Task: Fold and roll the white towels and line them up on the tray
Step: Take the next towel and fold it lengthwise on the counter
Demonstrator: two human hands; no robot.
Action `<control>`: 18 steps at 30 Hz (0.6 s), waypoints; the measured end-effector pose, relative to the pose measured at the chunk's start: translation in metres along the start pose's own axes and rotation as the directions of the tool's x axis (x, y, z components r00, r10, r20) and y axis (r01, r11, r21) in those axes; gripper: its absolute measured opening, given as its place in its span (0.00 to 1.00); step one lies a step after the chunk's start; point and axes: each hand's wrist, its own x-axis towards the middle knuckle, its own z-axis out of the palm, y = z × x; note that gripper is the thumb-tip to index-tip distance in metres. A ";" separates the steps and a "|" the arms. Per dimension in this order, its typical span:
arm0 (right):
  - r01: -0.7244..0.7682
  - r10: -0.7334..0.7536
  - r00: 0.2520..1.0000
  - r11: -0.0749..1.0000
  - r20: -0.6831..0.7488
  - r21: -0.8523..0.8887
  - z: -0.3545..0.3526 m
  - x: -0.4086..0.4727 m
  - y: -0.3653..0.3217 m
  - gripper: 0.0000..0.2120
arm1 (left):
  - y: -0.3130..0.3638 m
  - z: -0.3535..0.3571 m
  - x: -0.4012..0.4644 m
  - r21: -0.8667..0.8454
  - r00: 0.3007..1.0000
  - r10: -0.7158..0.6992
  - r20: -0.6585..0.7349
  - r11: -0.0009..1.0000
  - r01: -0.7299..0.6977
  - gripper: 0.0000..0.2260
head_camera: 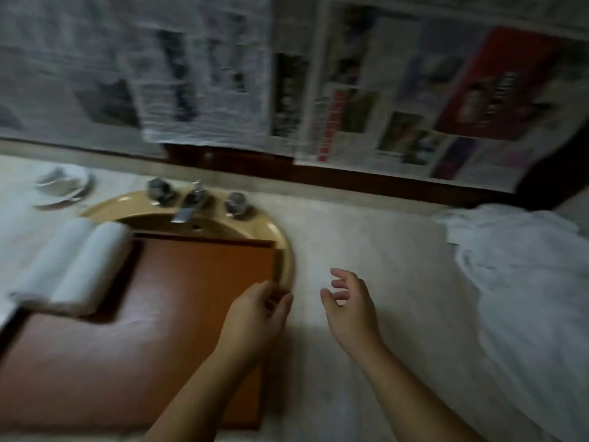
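Head view showed two rolled white towels (73,266) lying side by side at the left edge of the flat orange-brown wooden tray (191,282). The left hand (258,311) hung loosely curled over the tray's right edge, the right hand (350,306) relaxed over bare pale counter (366,240); both held nothing. A crumpled white towel heap (522,282) lay well apart, far right.

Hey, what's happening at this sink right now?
A person is partway through rolling towels. Two rolled white towels lie side by side at the left end of a brown tray set over the sink. Both hands, left hand and right hand, are empty and relaxed. A heap of unrolled towels waits on the right.
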 end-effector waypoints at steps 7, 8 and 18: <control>-0.113 0.057 0.965 0.971 -0.257 -0.209 -0.201 0.008 0.100 0.19 | 0.138 0.160 0.027 -0.039 0.971 0.174 0.166 0.985 -0.169 0.03; -0.130 0.053 0.952 0.961 -0.301 -0.242 -0.229 0.008 0.114 0.20 | 0.159 0.184 0.028 -0.053 0.957 0.211 0.200 0.977 -0.205 0.03; -0.380 0.018 0.816 0.770 -0.578 -0.512 -0.426 0.012 0.200 0.24 | 0.308 0.355 0.044 -0.044 0.801 0.429 0.418 0.890 -0.454 0.10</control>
